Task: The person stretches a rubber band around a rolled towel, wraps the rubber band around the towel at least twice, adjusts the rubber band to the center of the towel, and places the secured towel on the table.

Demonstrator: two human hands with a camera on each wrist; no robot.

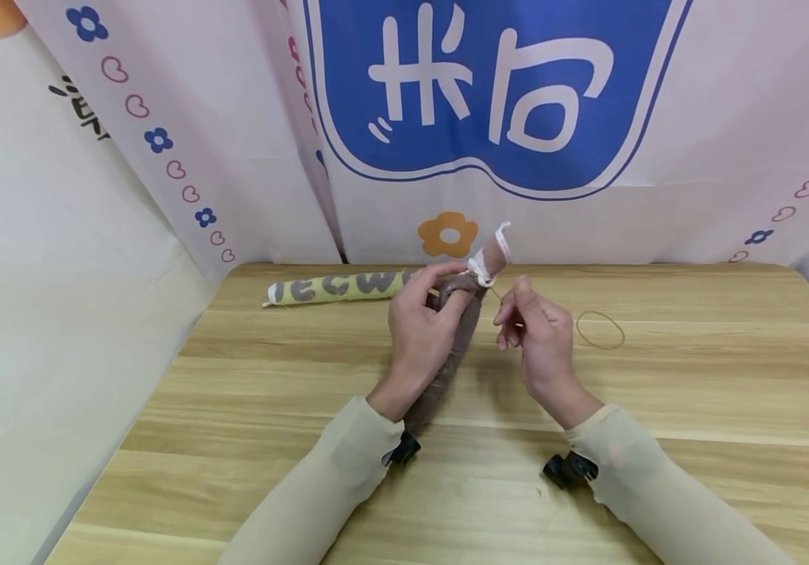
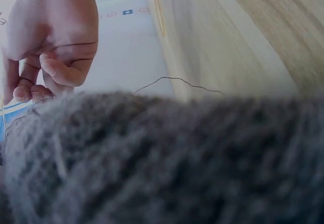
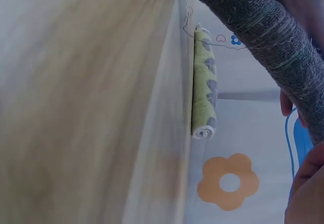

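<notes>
A rolled grey-brown towel [image 1: 457,345] slants up from the table, its far end trimmed in white. My left hand [image 1: 421,322] grips this roll just below the white trim, with thumb and fingers curled round it. Close to the right of that end, my right hand [image 1: 541,337] pinches a thin yellowish rubber band [image 1: 494,293] between thumb and forefinger; the band runs to the towel. In the left wrist view the grey towel [image 2: 167,158] fills the lower half, blurred, and the right hand [image 2: 55,47] shows beyond it with curled fingers.
A second rolled towel, yellow-green with grey letters [image 1: 340,288], lies at the table's back edge, left of the hands. A loose rubber band [image 1: 621,333] lies on the wooden table [image 1: 694,408] to the right. A printed curtain [image 1: 376,212] hangs behind the table.
</notes>
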